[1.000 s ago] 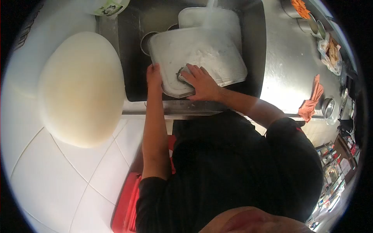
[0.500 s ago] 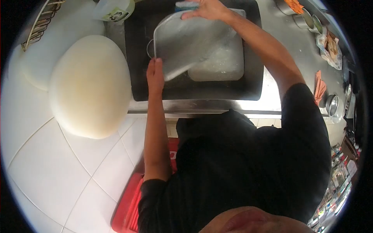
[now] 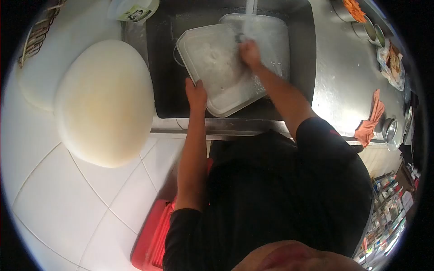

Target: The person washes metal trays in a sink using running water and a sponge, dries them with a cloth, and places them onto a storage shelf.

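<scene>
My left hand [image 3: 196, 95] grips the lower left edge of a cloudy, translucent plastic lid [image 3: 217, 97], thumb and fingers closed on its rim. The lid lies tilted in the dark sink [image 3: 165, 90], partly over a second translucent plastic piece, seemingly a container [image 3: 279, 43]. My right hand [image 3: 250, 55] is curled against the upper right of the lid, somewhat smeared by motion. A sponge, seen in that hand a moment earlier, is now mostly hidden beneath it. Water [image 3: 251, 8] runs down close above the right hand.
A large pale rounded object [image 3: 106, 101] stands left of the sink, near a plastic jug [image 3: 135, 9]. To the right, the steel counter [image 3: 337, 67] holds metal pots [image 3: 364, 30], a plastic bag [image 3: 392, 63] and an orange cloth [image 3: 371, 119]. A red crate [image 3: 151, 235] sits below.
The lid has come down flatter and nearer to me. My right hand has left its far edge and moved down onto its surface. My left hand has shifted slightly right and down, still gripping.
</scene>
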A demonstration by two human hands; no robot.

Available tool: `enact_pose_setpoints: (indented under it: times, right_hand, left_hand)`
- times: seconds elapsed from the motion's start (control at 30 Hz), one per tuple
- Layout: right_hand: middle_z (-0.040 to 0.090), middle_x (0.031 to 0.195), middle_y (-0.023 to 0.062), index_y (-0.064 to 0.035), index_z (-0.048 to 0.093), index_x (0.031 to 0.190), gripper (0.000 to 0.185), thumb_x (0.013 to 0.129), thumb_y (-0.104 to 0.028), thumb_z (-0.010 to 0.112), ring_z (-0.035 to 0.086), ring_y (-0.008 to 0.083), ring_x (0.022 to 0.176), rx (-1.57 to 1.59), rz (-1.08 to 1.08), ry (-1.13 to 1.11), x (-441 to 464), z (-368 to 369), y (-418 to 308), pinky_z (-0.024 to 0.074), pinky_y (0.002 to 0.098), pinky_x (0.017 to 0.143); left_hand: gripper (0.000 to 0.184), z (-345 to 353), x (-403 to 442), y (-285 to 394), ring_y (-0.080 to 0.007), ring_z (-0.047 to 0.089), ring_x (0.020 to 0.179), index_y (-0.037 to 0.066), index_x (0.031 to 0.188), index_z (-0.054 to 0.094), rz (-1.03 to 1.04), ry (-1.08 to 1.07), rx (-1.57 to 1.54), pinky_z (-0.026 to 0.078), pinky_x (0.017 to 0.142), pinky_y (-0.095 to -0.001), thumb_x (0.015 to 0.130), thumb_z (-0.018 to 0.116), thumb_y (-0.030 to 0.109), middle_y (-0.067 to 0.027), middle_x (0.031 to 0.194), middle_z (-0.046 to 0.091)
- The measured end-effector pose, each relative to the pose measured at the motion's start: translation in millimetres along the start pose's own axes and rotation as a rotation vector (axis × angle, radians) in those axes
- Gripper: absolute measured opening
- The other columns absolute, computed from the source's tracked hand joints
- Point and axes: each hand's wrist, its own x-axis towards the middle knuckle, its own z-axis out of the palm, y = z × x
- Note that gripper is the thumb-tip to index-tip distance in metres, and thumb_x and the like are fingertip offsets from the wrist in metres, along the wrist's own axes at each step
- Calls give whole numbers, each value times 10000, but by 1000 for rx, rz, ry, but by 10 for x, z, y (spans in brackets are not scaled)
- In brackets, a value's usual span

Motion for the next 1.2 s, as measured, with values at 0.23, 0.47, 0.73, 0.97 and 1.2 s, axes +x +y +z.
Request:
enact_pose_setpoints:
  times: [0.23,0.47,0.73,0.97,1.2]
  right_hand:
    - [641,1146,182,-5,556,1234,538,831,-336,689,619,290,1061,432,252,-138,596,-329,-438,478,389,903]
    - [643,1015,123,-25,596,1098,357,895,-318,609,613,236,921,939,-185,-158,954,-1215,-3259,485,355,814]
    - [588,1149,261,103,488,1174,356,986,-137,304,606,362,1080,1434,330,-387,1106,-1618,-1369,509,459,973]
    - [626,1103,230,111,553,1150,335,891,-73,447,636,316,1041,1076,140,-413,1056,-1784,-968,535,368,868]
    - [678,1069,178,-86,627,1192,520,759,-373,643,641,309,1030,-215,-154,-118,1095,-1767,-857,483,379,927]
  left_hand:
    - [274,-224,-79,157,-198,588,936,-45,1149,544,-8,-27,-15,446,845,-324,903,532,75,-128,1046,629]
    - [241,-608,-287,343,-153,571,912,-13,1134,553,83,30,-312,436,843,-283,897,519,10,-75,1027,631]
    - [295,-1189,-491,338,-113,560,935,14,1206,553,12,113,-450,435,831,-259,915,514,43,-34,1068,621]
    - [351,-1195,-646,445,-165,577,988,3,1265,524,-41,123,-497,444,881,-307,918,518,54,-62,1118,614]
    - [416,-1232,-789,440,-221,569,1043,-13,1299,487,-44,85,-530,432,936,-339,895,536,68,-93,1195,588]
